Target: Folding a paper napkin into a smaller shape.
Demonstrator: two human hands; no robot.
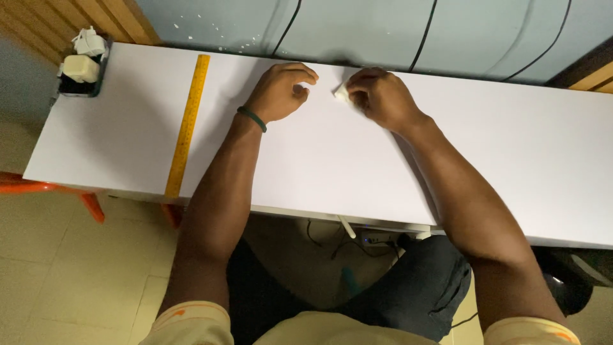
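My right hand [381, 98] rests on the white table [319, 160] near its far edge, fingers closed on a small pale eraser-like piece [341, 92] that pokes out at the fingertips. My left hand [281, 91] lies just to the left of it, fingers curled in a loose fist on the tabletop, nothing visible in it. A dark green band [251, 119] circles my left wrist. The two hands are a short gap apart.
A long yellow ruler [187, 126] lies lengthwise across the table left of my left arm. A dark box [82, 71] with white blocks sits at the far left corner. Black cables [424, 32] hang on the wall behind. An orange stool edge [38, 187] shows below left.
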